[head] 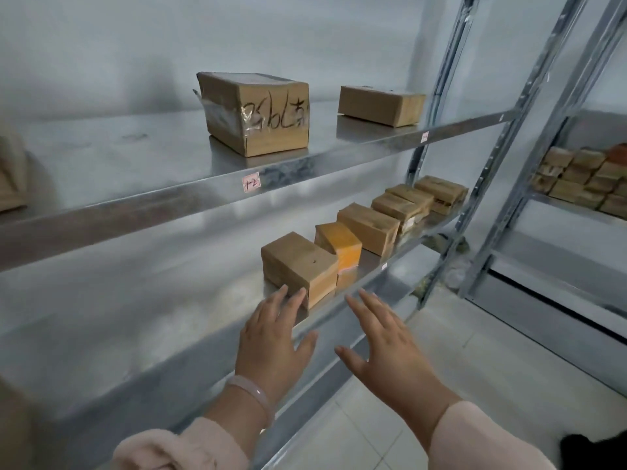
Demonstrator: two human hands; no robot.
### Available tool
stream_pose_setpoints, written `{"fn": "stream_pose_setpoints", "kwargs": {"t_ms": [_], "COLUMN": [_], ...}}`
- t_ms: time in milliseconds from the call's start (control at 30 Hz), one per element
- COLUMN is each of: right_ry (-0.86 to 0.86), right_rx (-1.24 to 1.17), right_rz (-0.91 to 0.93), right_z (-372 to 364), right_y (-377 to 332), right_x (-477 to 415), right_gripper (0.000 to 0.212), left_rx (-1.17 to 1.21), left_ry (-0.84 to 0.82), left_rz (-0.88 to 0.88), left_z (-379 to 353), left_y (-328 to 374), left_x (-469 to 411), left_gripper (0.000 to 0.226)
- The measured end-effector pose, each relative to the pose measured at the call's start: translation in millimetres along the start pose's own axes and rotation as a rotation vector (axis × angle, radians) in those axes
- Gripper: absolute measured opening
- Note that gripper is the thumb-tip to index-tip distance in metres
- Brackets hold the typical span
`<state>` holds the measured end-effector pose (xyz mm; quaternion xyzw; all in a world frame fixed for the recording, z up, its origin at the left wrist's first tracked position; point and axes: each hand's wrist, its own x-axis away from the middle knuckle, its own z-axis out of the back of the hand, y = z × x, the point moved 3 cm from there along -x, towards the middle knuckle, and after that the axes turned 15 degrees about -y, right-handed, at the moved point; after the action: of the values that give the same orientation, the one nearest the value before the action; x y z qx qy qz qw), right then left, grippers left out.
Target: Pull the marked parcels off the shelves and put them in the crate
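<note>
Metal shelf (118, 157), blurred parcel (8, 179) cut off at its left edge

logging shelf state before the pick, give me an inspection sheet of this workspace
surface: lower steel shelf; upper shelf with an edge tag
job's things: box with handwritten marks and plain box on the upper shelf; brown parcels and orange parcel in a row on the lower shelf; crate not seen
clutter: nothing seen
grips: left hand open, fingertips at the nearest brown parcel; right hand open, holding nothing
cables: nothing seen
surroundings: neighbouring rack with stacked parcels; tiled floor
</note>
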<state>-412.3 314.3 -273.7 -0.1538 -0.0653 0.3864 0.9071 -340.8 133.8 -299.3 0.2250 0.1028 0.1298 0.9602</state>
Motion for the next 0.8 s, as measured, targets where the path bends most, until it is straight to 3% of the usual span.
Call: {"fn": "stream_pose_setpoints", "kwargs": {"t_ms": [367, 533, 667, 800], "right_ry": [-0.088, -0.111, -0.248, -0.372], "right_rx": [-0.09, -0.155, -0.151, -0.326], "right_rz": [-0.021, 0.027, 0.137, 0.115], "right_z": [6, 4, -9, -18], "right_y": [49, 66, 72, 90], "right_x": [-138, -194, -240, -280], "right_gripper": [0.072, 0.067, 0.067, 0.069], "left_rx": [0.063, 0.224, 0.324, 0.363], "left_ry": [-0.106, -0.125, -0.053, -0.063], "left_rz": [0.184, 0.254, 0.347, 0.513], "left_z": [-23, -39, -47, -59], "left_y": [-43, -48, -43, -39], "left_x": [-127, -148, -169, -185], "left_gripper": [0.063, 0.065, 0.065, 0.07]}}
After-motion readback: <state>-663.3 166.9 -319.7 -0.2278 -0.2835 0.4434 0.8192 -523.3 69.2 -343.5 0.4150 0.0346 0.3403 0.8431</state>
